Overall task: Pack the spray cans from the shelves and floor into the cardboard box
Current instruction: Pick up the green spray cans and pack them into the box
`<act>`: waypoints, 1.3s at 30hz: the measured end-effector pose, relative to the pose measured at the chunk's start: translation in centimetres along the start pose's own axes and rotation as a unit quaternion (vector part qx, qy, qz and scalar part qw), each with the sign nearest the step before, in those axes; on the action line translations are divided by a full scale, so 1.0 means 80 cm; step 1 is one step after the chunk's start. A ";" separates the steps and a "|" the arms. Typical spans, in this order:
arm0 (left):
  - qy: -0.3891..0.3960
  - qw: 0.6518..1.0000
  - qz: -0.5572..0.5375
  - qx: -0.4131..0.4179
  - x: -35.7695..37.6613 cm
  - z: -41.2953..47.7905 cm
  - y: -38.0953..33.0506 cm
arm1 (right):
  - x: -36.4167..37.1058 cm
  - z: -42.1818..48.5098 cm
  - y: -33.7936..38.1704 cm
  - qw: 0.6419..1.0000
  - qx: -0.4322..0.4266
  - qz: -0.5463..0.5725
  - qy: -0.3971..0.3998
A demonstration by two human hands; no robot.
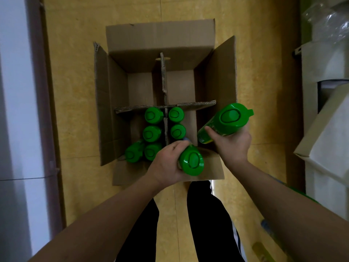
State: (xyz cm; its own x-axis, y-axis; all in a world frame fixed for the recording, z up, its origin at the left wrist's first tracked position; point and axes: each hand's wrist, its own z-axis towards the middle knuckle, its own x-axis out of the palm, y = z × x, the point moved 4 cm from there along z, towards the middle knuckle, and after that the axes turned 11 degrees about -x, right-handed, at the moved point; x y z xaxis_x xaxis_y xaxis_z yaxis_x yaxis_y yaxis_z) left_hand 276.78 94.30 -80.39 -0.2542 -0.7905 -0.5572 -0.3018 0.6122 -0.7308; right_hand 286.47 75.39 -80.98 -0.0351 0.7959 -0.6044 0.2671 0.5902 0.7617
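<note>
Two grasps: left hand [166, 164] clasps spray can [191, 163] over cardboard box [160, 40] near edge, right hand [233, 146] fingers [210, 131] wrap second can [227, 119]; seemingly six packed cans [151, 133].

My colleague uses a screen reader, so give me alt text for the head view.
A person's left hand grips a green-capped spray can and the right hand grips a second can above an open cardboard box on a yellow floor. Six more cans sit in its near compartments; the far two hold nothing.
</note>
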 end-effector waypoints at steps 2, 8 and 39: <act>0.015 0.999 0.005 -0.031 0.006 0.006 0.017 | 0.006 0.004 -0.003 1.000 -0.008 0.002 0.004; 0.063 0.993 0.045 -0.094 0.027 0.020 0.064 | 0.032 0.010 -0.025 1.000 -0.001 0.018 0.019; 0.142 0.883 0.440 -0.083 0.059 0.038 0.054 | 0.031 0.001 -0.033 0.999 -0.016 -0.015 0.039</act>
State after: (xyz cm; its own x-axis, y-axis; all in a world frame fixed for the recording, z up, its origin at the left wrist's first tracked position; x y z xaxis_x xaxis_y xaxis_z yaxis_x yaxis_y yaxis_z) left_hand 277.05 93.15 -87.38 -0.6698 0.0151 -0.7424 0.0032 0.9998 0.0175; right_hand 285.80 75.78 -84.48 -0.1172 0.7846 -0.6089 0.2340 0.6177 0.7508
